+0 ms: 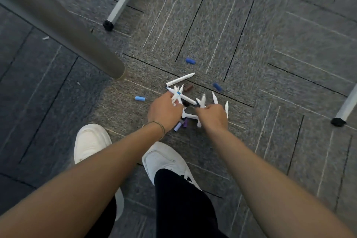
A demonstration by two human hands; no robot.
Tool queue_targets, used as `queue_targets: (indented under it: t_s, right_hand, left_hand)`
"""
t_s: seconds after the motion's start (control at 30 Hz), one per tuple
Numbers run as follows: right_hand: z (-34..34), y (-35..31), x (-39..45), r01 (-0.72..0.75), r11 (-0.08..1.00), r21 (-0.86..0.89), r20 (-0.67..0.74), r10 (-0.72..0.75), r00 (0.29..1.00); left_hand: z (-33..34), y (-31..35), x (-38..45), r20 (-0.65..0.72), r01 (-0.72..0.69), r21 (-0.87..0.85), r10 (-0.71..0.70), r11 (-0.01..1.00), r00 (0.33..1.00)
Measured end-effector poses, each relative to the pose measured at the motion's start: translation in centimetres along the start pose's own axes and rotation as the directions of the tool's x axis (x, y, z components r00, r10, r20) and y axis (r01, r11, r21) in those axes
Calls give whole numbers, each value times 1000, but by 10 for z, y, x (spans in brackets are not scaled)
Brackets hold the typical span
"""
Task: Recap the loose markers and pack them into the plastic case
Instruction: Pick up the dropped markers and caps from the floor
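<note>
Several white uncapped markers lie in a heap (190, 100) on the grey carpet. My left hand (165, 111) grips a bunch of them, tips pointing away from me. My right hand (212, 117) is curled round a few more white markers that stick up past its knuckles. One white marker (180, 79) lies alone just beyond the heap. Loose caps are scattered around: a blue cap (190, 61) far off, another blue cap (217, 86) to the right, a light blue cap (140, 98) to the left, a brown cap (188, 87), and purple caps (181, 124) under my hands. No plastic case is in view.
A table edge (58, 19) crosses the upper left. White table legs with black feet stand at the top (116, 15) and at the right edge (342, 116). My white shoes (90, 141) are planted just short of the heap.
</note>
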State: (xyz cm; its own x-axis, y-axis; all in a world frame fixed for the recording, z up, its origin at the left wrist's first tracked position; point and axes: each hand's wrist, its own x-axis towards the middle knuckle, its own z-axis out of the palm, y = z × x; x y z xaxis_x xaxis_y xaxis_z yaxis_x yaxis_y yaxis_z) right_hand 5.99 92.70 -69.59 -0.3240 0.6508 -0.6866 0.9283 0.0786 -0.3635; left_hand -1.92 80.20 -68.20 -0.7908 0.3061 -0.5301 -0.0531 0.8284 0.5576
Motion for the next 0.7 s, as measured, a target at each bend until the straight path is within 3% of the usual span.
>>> queue_targets:
  t_s: [0.1, 0.23, 0.37, 0.5, 0.7]
  right_hand:
    - [-14, 16, 1, -44, 974, 222, 51, 34, 998]
    - [-37, 29, 8, 23, 981, 193, 22, -28, 999]
    - [-53, 27, 17, 117, 988, 98, 34, -121, 992]
    - [-51, 16, 22, 227, 972, -62, 45, -225, 973]
    - [-41, 15, 25, 247, 960, -133, 35, -245, 969]
  left_hand:
    - [7, 12, 11, 5, -18, 155, 17, 988, 1000]
    - [15, 21, 25, -30, 38, 311, -30, 950, 999]
    - [25, 14, 23, -127, 69, 289, -33, 955, 991]
    - [32, 2, 16, -131, 153, 212, -127, 965, 983]
    - [32, 13, 21, -169, 218, 112, -198, 969, 966]
